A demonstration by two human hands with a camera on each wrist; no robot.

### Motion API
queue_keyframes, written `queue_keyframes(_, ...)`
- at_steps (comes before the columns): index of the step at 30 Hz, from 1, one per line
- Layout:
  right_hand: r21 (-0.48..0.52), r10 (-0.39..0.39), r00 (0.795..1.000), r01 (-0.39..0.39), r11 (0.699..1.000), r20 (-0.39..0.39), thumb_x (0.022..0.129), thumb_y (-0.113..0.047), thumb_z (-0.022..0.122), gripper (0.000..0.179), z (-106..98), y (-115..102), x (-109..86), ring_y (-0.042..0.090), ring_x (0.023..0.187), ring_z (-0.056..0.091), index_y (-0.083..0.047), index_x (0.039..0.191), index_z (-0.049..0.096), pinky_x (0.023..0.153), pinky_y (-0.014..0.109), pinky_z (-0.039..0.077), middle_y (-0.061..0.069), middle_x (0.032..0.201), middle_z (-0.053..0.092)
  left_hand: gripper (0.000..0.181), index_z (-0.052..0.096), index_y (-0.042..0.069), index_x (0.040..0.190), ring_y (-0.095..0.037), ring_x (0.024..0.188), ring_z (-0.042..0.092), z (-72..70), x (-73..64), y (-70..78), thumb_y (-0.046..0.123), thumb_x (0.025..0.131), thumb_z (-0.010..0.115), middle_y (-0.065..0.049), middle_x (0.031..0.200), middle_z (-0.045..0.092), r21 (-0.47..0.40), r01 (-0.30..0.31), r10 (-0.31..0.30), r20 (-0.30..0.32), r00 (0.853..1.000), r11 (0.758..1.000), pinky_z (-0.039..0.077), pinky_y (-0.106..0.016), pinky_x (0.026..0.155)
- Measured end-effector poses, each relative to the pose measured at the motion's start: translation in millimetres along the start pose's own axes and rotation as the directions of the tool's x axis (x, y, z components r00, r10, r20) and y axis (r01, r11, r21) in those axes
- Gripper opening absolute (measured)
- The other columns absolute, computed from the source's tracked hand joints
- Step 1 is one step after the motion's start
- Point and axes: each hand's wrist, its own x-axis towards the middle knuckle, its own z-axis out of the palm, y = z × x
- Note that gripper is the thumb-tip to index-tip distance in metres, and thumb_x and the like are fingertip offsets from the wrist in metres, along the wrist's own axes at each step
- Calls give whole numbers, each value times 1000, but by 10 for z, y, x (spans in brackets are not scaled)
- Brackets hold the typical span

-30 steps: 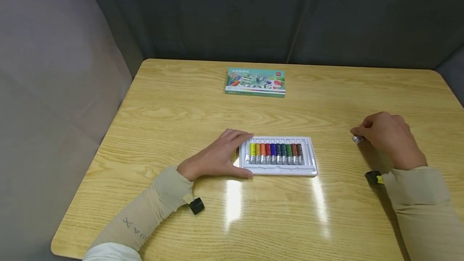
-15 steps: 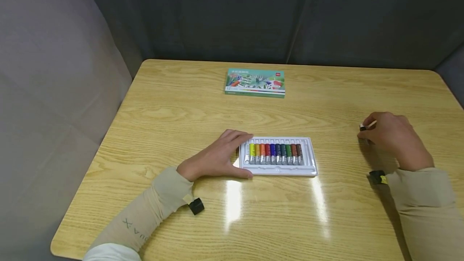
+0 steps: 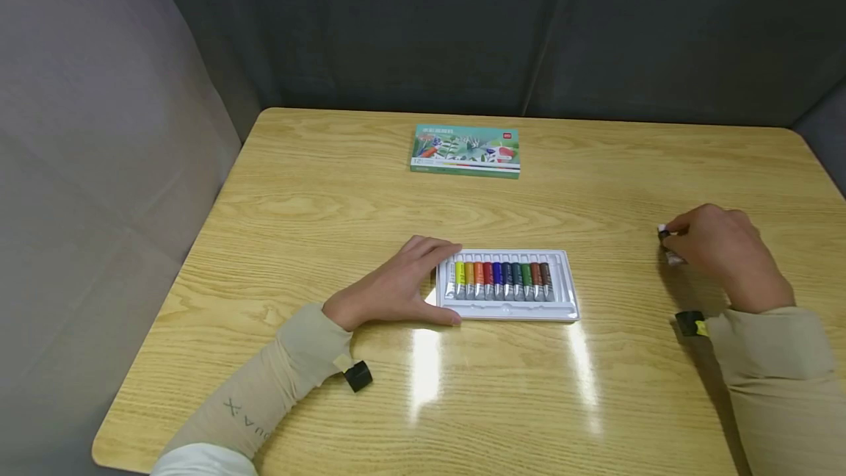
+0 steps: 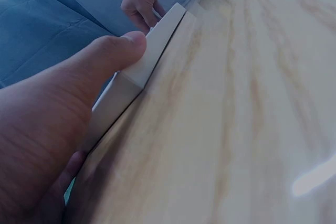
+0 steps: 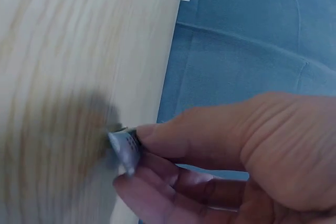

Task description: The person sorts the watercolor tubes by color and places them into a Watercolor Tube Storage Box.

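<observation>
My left hand (image 3: 396, 281) holds the left end of a white plastic tray (image 3: 565, 308), thumb along its near edge and fingers at its far edge. A row of coloured paint tubes (image 3: 498, 281), from white and yellow to dark brown, lies in the tray. Off to the right, my right hand (image 3: 727, 255) pinches a small black-banded paint tube (image 3: 673, 259) with a white cap between thumb and fingers, low over the table. In the right wrist view the tube's silvery crimped end (image 5: 125, 150) shows; its other end is hidden.
A green illustrated paint box (image 3: 465, 151) lies flat at the back of the wooden table (image 3: 317, 189). Dark curtains (image 3: 410, 28) hang behind the table, and a grey one (image 3: 99, 167) on the left.
My right hand has shifted slightly right and turned the paint tube, so its black band and white cap now show. My left hand and the tray have stayed put.
</observation>
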Motion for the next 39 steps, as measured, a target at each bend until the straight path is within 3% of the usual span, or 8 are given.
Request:
queue_keyframes(4,4,11,1000,-11,1000,-11,99,-24,65,43,27,5,-2,57,108,60,8,127,69,84,66,49,35,126,66,110,34,20,163,-15,147,36,6,-3,2,71,77,79,4,162,40,0,-1,1,-1,1000,1000,40,-43,123)
queue_keyframes(9,5,-18,1000,18,1000,-9,97,-30,70,46,47,-9,0,53,103,63,8,124,71,80,62,51,32,122,70,110,34,20,163,-15,147,36,6,-4,5,71,77,79,4,162,40,2,-5,5,-5,1000,1000,39,-43,123)
queue_keyframes(14,-8,-59,998,59,998,19,99,-25,67,44,39,-114,20,32,80,71,10,127,65,71,48,52,30,110,74,110,34,20,163,-15,147,36,2,-2,9,71,77,79,3,162,40,3,-6,6,-4,1000,1000,40,-43,123)
queue_keyframes(18,14,-63,997,63,998,42,101,-28,63,48,26,-265,2,26,77,70,7,134,58,64,35,49,30,111,73,110,33,21,163,-15,147,36,-2,-4,13,71,77,79,3,162,39,2,0,0,0,1000,1000,40,-43,123)
queue_keyframes(21,39,-72,997,70,997,39,102,-32,63,51,20,-404,-51,27,80,70,5,137,57,61,32,49,29,112,73,110,33,21,163,-15,147,36,-2,-5,13,71,77,79,4,163,39,1,2,-2,1,1000,1000,40,-43,123)
queue_keyframes(26,62,-112,994,111,992,-1,100,-33,67,49,46,-670,-169,25,79,69,1,134,60,60,31,48,23,106,76,110,33,20,163,-15,146,36,0,-1,9,71,77,79,3,162,39,6,-3,3,-1,1000,1000,40,-42,122)
queue_keyframes(33,80,-183,982,186,979,-41,97,-32,73,44,143,-1015,-304,17,75,66,-3,130,65,63,29,45,3,86,78,110,33,21,163,-14,146,36,2,4,-4,72,77,79,4,162,39,12,2,-3,5,1000,1000,40,-41,123)
queue_keyframes(39,69,-239,966,246,967,-102,94,-27,76,36,248,-1199,-354,18,79,69,-7,123,70,67,32,48,6,91,79,111,32,20,164,-15,146,36,-5,13,-3,72,77,79,2,163,39,8,-1,1,12,1000,1000,39,-42,123)
